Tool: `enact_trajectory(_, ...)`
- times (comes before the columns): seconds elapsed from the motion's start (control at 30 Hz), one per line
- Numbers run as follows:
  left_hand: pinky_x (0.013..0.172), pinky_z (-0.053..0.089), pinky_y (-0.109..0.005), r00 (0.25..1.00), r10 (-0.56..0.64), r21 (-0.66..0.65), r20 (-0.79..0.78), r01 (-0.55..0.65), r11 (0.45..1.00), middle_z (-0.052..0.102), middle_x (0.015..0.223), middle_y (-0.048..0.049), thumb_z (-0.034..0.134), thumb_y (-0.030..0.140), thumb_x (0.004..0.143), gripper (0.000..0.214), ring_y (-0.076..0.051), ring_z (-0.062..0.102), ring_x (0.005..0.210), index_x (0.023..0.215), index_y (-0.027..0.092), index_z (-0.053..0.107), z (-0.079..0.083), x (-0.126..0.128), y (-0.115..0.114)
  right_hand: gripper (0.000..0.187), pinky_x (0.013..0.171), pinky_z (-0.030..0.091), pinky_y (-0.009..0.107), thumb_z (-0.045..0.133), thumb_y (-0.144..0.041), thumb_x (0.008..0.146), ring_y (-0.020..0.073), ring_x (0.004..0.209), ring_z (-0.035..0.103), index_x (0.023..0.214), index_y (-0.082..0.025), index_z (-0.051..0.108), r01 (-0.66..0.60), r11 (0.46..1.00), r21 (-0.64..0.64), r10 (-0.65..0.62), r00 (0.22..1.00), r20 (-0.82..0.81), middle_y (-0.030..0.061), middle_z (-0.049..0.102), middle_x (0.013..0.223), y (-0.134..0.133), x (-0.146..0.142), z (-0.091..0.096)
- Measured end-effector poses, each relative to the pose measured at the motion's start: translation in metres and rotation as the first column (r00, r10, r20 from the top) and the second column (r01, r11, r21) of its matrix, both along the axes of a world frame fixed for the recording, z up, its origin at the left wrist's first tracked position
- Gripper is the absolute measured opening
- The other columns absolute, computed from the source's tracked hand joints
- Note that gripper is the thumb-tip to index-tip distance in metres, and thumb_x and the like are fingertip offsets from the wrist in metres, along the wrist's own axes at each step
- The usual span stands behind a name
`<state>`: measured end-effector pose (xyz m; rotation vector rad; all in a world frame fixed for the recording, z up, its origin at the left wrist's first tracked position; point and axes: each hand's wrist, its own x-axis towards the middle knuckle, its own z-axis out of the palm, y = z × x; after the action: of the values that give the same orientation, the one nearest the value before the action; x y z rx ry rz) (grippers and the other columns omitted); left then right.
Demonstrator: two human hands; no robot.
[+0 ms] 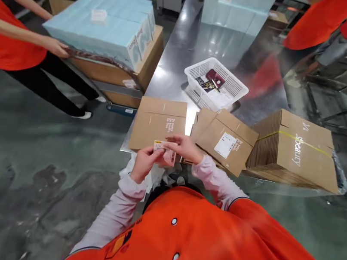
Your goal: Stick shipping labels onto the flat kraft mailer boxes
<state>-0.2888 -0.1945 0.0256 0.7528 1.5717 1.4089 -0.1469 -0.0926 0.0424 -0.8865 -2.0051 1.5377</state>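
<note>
Left hand (144, 162) is pinching a shipping label (169, 159) by the flat carton (158, 123)'s near edge, right hand (187, 148) touching the label too (can't tell if gripping).

I have open room over the metal table (175, 61) left of the white basket (235, 83), and a narrow strip between the near-left carton (158, 123) and the labelled box (226, 127). Rightward, the strapped cardboard stack (303, 156) bars any low pass; blue boxes (232, 17) block much of the far end.
</note>
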Motion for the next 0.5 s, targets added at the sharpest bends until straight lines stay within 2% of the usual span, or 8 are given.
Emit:
enact_trajectory(0.07,0.07,0.05,-0.029,0.997,0.072,0.007,0.023,-0.072,0.997,0.072,0.078,-0.006,0.077,0.05,0.063,0.042,-0.018,0.062,0.072,0.082,0.013,0.072,-0.009,0.007,-0.003,0.021,0.07,0.047,0.023,0.068,-0.032,0.082,0.0145,0.077,0.065,0.09,-0.015,0.076,-0.054,0.993,0.106,0.044,0.994,0.097,0.0049,0.074,0.085,0.006,-0.004,0.006)
enact_trajectory(0.13,0.061,0.046,-0.024,0.977,0.21,0.013,0.016,-0.211,0.977,0.067,0.067,-0.0021,0.075,0.052,0.065,0.04,-0.014,0.057,0.063,0.072,0.014,0.067,-0.02,0.014,-0.004,0.019,0.067,0.045,0.023,0.068,-0.032,0.082,0.0143,0.073,0.065,0.088,-0.015,0.077,-0.064,0.983,0.173,0.038,0.988,0.153,0.0038,0.073,0.079,0.006,-0.009,0.006)
enact_trajectory(0.2,0.053,0.04,-0.022,0.937,0.349,0.004,-0.033,-0.349,0.937,0.057,0.055,0.0018,0.072,0.053,0.067,0.041,-0.011,0.05,0.055,0.06,0.015,0.058,-0.032,0.019,-0.003,0.022,0.065,0.045,0.023,0.07,-0.034,0.081,0.0144,0.071,0.064,0.09,-0.015,0.077,-0.026,0.986,0.162,0.001,0.988,0.154,0.0032,0.073,0.077,0.004,-0.013,0.0)
enact_trajectory(0.27,0.053,0.04,-0.021,0.917,0.397,-0.008,-0.035,-0.398,0.917,0.057,0.056,0.0021,0.071,0.054,0.069,0.041,-0.011,0.051,0.055,0.061,0.016,0.057,-0.045,0.019,-0.001,0.019,0.068,0.047,0.023,0.072,-0.033,0.079,0.015,0.075,0.065,0.087,-0.016,0.077,-0.006,0.989,0.146,-0.013,0.991,0.131,0.0033,0.072,0.08,0.009,-0.021,-0.011)
enact_trajectory(0.33,0.061,0.046,-0.023,0.945,0.321,-0.038,0.062,-0.319,0.947,0.067,0.072,-0.0018,0.076,0.05,0.066,0.039,-0.014,0.06,0.066,0.077,0.014,0.065,-0.057,0.013,-0.001,0.014,0.077,0.049,0.026,0.074,-0.03,0.077,0.0163,0.086,0.065,0.082,-0.017,0.076,0.021,0.981,0.193,-0.043,0.993,0.111,0.0047,0.071,0.091,0.024,-0.035,-0.026)
enact_trajectory(0.4,0.071,0.052,-0.029,0.96,0.18,-0.093,0.215,-0.163,0.982,0.073,0.092,-0.0079,0.082,0.045,0.059,0.05,-0.02,0.066,0.079,0.096,0.013,0.068,-0.071,0.002,-0.005,0.012,0.09,0.047,0.03,0.075,-0.028,0.076,0.0179,0.098,0.062,0.08,-0.017,0.076,0.077,0.956,0.284,-0.117,0.985,0.127,0.0066,0.067,0.103,0.051,-0.055,-0.042)
enact_trajectory(0.43,0.075,0.053,-0.032,0.95,0.131,-0.127,0.284,-0.098,0.987,0.073,0.098,-0.0105,0.084,0.043,0.057,0.055,-0.022,0.067,0.084,0.1,0.012,0.068,-0.078,-0.004,-0.01,0.013,0.095,0.045,0.032,0.075,-0.029,0.076,0.0189,0.103,0.06,0.081,-0.017,0.075,0.109,0.939,0.325,-0.167,0.973,0.157,0.0075,0.064,0.108,0.065,-0.067,-0.049)
enact_trajectory(0.5,0.08,0.055,-0.038,0.921,0.106,-0.211,0.376,-0.026,0.977,0.073,0.101,-0.014,0.085,0.043,0.054,0.058,-0.027,0.069,0.088,0.099,0.011,0.069,-0.092,-0.013,-0.024,0.016,0.101,0.041,0.035,0.072,-0.032,0.078,0.0206,0.111,0.055,0.085,-0.017,0.075,0.155,0.91,0.383,-0.261,0.934,0.243,0.0083,0.06,0.117,0.093,-0.089,-0.063)
